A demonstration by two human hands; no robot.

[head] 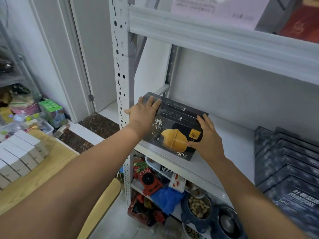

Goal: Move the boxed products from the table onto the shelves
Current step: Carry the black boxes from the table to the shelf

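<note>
Black box [174, 125] at front-left corner of shelf [233, 142], long axis roughly along front edge. My left hand [143, 111] lies flat on its left end; right hand [208, 140] clasps its right end.

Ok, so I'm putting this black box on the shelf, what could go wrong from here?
The black box sits skewed, its near corner at the front edge of the shelf; released now, it might tip onto the clutter below. Your left hand lies on the box's left end with the thumb against the metal post, so sliding left could pinch it. Your right hand grips one corner, so the box could twist.
</note>
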